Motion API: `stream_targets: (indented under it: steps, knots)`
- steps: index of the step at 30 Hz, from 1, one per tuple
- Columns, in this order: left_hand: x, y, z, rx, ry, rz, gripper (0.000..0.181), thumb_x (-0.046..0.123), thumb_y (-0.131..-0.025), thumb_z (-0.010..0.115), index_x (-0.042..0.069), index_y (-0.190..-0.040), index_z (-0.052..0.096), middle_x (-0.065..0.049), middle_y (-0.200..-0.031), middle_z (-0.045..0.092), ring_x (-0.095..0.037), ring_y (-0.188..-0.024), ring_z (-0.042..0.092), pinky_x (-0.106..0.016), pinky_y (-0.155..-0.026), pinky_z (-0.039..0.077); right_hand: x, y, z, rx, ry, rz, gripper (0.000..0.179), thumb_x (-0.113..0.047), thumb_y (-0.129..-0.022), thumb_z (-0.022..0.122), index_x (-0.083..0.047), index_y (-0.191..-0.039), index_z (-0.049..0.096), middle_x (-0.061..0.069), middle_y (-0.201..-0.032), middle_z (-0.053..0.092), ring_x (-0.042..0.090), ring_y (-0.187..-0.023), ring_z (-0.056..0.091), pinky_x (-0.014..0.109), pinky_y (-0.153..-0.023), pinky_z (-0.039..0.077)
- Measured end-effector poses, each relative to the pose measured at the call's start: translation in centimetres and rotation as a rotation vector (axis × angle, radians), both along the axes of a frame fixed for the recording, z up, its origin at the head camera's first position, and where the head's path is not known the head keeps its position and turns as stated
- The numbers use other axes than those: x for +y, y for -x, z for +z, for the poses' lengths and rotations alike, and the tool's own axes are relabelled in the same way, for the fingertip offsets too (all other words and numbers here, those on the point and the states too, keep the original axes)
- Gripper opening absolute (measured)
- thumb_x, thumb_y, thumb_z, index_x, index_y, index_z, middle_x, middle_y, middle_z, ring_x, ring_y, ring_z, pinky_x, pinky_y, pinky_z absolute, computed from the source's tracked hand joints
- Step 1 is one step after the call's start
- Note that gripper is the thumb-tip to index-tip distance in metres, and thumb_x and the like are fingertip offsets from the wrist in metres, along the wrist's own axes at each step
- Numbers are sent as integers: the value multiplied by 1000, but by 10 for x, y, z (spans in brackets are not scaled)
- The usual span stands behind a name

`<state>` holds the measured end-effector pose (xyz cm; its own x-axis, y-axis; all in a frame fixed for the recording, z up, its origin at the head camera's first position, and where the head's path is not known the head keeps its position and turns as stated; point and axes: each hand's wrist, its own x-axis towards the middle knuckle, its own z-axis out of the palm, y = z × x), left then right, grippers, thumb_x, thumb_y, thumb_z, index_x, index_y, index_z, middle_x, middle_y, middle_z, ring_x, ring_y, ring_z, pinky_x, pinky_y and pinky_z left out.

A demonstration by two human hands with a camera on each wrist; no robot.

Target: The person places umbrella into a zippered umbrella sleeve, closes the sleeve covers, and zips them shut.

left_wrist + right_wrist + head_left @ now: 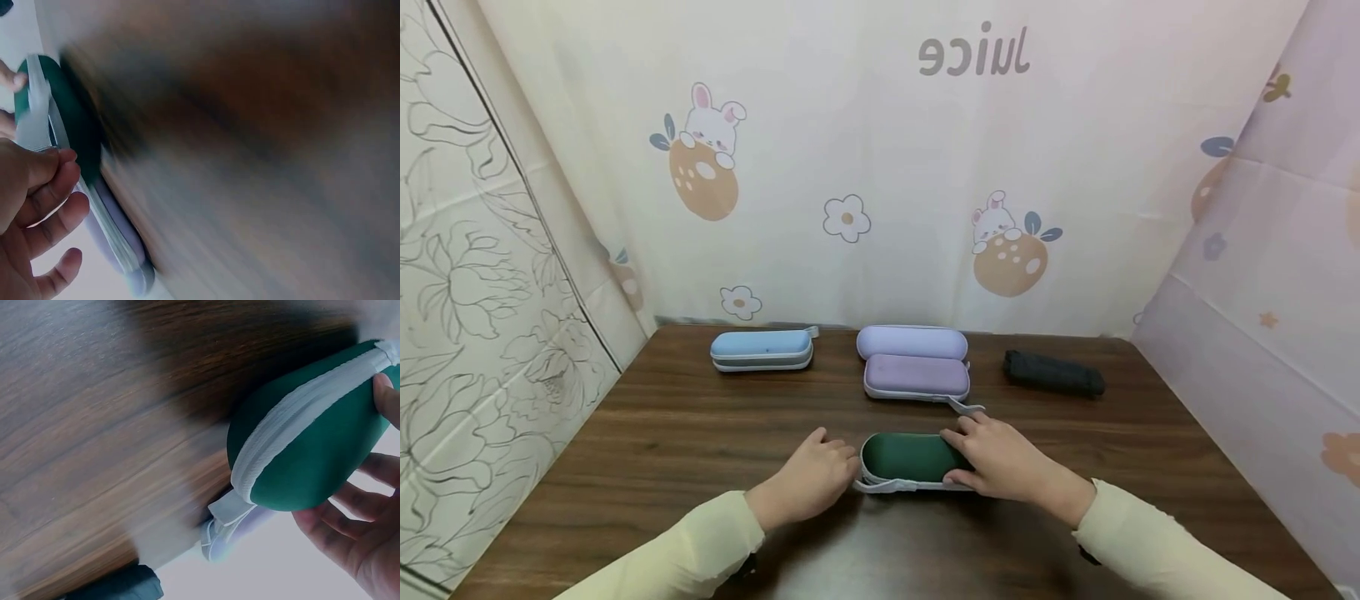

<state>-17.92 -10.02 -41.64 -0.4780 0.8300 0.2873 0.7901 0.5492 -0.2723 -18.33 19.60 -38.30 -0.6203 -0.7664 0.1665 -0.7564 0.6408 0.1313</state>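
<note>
In the head view a green glasses case [906, 457] with a white zip band lies near the front of the table. Its light strap [891, 485] runs along the near side. My right hand [1003, 458] grips the case's right end, thumb on the near side and fingers over the top; the right wrist view shows the rounded green end [319, 450] in this grip. At the left end is my left hand [816, 475]. In the left wrist view its thumb and index finger pinch at the zip, by the strap's end [34, 128]; the pull itself is mostly hidden.
Behind the green case lie a purple case [916, 375] with a grey strap and a lavender case [912, 342]. A blue case [762, 348] sits at the back left, a black elongated item [1054, 373] at the back right. Printed curtains [850, 125] stand behind the wooden table [662, 467].
</note>
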Motion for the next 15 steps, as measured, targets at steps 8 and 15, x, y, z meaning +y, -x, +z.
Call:
stream_targets:
  steps: [8, 15]
  knots:
    - [18, -10, -3, 56, -22, -29, 17, 14, -75, 73, 20, -67, 58, 8, -64, 49, -9, -63, 51, -28, -60, 28, -8, -2, -2, 40, -8, -6, 56, -46, -83, 70, 2, -112, 67, 12, -93, 62, 24, -81, 58, 37, -68, 51]
    - [15, -8, -5, 67, -75, -28, 18, 26, -82, 71, 21, -69, 60, 8, -66, 51, -11, -65, 54, -31, -63, 35, -2, -4, -5, -7, -16, -47, 60, -50, -86, 65, -3, -123, 63, 8, -104, 60, 21, -91, 57, 38, -72, 50]
